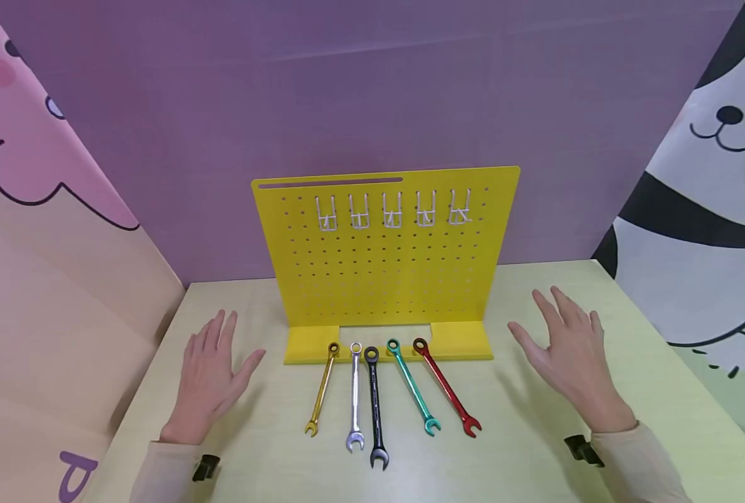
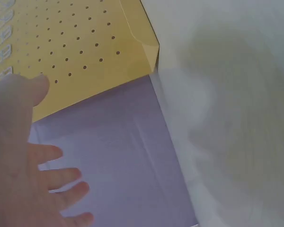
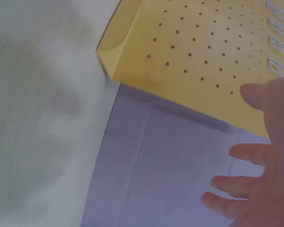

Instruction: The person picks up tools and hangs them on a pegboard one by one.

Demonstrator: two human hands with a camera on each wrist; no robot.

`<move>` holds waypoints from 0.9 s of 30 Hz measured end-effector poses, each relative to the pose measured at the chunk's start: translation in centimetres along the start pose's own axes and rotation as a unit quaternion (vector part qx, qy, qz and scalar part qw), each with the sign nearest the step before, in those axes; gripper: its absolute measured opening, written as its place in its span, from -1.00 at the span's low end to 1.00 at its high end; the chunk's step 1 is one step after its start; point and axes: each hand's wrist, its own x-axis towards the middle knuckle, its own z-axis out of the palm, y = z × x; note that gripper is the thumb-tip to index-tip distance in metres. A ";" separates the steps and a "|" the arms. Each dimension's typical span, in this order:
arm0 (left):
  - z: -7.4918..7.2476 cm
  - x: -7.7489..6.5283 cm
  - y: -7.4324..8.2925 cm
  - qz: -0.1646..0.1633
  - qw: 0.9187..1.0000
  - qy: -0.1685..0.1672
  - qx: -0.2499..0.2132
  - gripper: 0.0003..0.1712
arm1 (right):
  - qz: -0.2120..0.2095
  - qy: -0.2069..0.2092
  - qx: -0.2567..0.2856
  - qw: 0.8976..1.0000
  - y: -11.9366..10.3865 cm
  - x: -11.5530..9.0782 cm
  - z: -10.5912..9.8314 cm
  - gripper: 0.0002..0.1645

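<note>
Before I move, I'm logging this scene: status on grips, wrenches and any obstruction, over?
Left grip and right grip empty. Five wrenches side by side, none held, close by the yellow pegboard. Nothing visible between grips and wrenches.

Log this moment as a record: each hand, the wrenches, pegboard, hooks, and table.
left hand: fingers extended, holding nothing
right hand: fingers extended, holding nothing
laid out, left to right: gold wrench, silver wrench, black wrench, green wrench, red wrench
pegboard: yellow, standing behind the wrenches, their ring ends toward it
hooks: five, white, on the pegboard's upper part, no wrench on any
table: pale, beneath wrenches and pegboard
</note>
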 end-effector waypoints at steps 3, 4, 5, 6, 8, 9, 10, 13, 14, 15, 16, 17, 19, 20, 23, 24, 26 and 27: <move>0.2 0.2 0.0 -0.002 0.999 0.013 -0.036 -0.08 | 0.003 0.020 0.045 0.999 -0.5 0.0 0.1 -0.25; 0.2 0.2 0.0 -0.008 0.999 0.015 -0.050 -0.09 | 0.009 0.022 0.060 0.998 -0.7 0.0 0.1 -0.28; 0.3 0.3 0.0 -0.014 0.998 0.017 -0.064 -0.10 | 0.015 0.023 0.073 0.997 -0.8 0.0 0.2 -0.30; 0.3 0.4 0.1 -0.021 0.997 0.018 -0.079 -0.11 | 0.022 0.024 0.085 0.996 -1.0 -0.1 0.2 -0.33; 0.4 0.5 0.2 -0.037 0.993 0.023 -0.107 -0.13 | 0.034 0.028 0.104 0.994 -1.2 -0.2 0.2 -0.37; 0.5 0.6 0.3 -0.046 0.991 0.026 -0.123 -0.14 | 0.038 0.033 0.111 0.993 -1.3 -0.2 0.3 -0.39; 0.6 0.8 0.4 -0.052 0.989 0.030 -0.138 -0.16 | 0.041 0.040 0.118 0.991 -1.4 -0.3 0.3 -0.41; 0.9 1.2 0.8 -0.066 0.981 0.045 -0.175 -0.19 | 0.050 0.055 0.142 0.987 -1.5 -0.4 0.6 -0.45; 1.0 1.4 0.9 -0.071 0.979 0.049 -0.186 -0.19 | 0.053 0.056 0.154 0.985 -1.6 -0.4 0.7 -0.46; 1.1 1.5 1.0 -0.076 0.976 0.054 -0.197 -0.19 | 0.056 0.055 0.168 0.983 -1.7 -0.4 0.8 -0.47; 1.1 1.6 1.1 -0.080 0.974 0.057 -0.207 -0.19 | 0.059 0.050 0.184 0.980 -1.7 -0.4 0.9 -0.48; 1.2 1.7 1.2 -0.083 0.971 0.060 -0.215 -0.19 | 0.063 0.044 0.199 0.977 -1.8 -0.5 1.0 -0.48; 1.3 1.9 1.5 -0.090 0.966 0.067 -0.233 -0.19 | 0.070 0.030 0.225 0.971 -2.0 -0.5 1.1 -0.49; 1.3 2.0 1.6 -0.093 0.963 0.070 -0.242 -0.19 | 0.070 0.023 0.232 0.970 -2.1 -0.6 1.2 -0.50; 1.4 2.3 1.9 -0.096 0.957 0.077 -0.263 -0.21 | 0.073 0.006 0.246 0.966 -2.3 -0.8 1.4 -0.51; 1.4 2.4 1.9 -0.098 0.955 0.079 -0.269 -0.22 | 0.073 0.000 0.250 0.966 -2.3 -0.8 1.5 -0.51; 1.5 2.7 2.1 -0.103 0.951 0.085 -0.280 -0.23 | 0.075 -0.013 0.254 0.964 -2.4 -0.9 1.7 -0.51; 1.6 2.8 2.1 -0.105 0.948 0.089 -0.287 -0.23 | 0.076 -0.019 0.257 0.963 -2.5 -1.0 1.9 -0.51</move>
